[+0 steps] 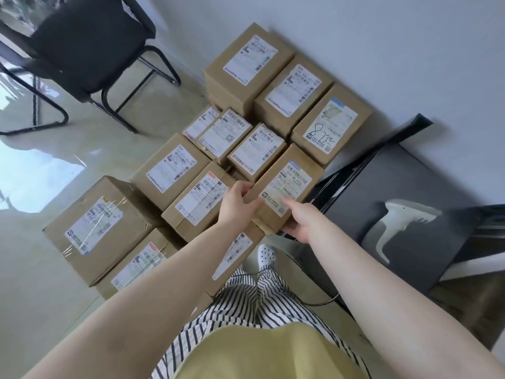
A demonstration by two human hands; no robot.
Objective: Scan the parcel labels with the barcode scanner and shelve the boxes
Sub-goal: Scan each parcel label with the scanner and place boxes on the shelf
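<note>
Yellow top and striped trousers fill the bottom of the view, both bare arms reaching out over the stack of boxes on the floor. Left hand (237, 200) curls its fingers over the near-left edge of the box (284, 192); right hand (299, 220) cups the near-right corner from below, thumb along the side. So both hands grip one box, label (290, 189) up, hard against the dark shelf unit (410, 192). The scanner (401, 228) lies on that unit's top, well apart from either hand.

Risks, as I read it: the grip is all at one end, so the far end could dip and the box slide out. It could also clip the neighbouring boxes, which sit tight against it. And with both hands busy, nobody can reach the scanner until one lets go.
</note>
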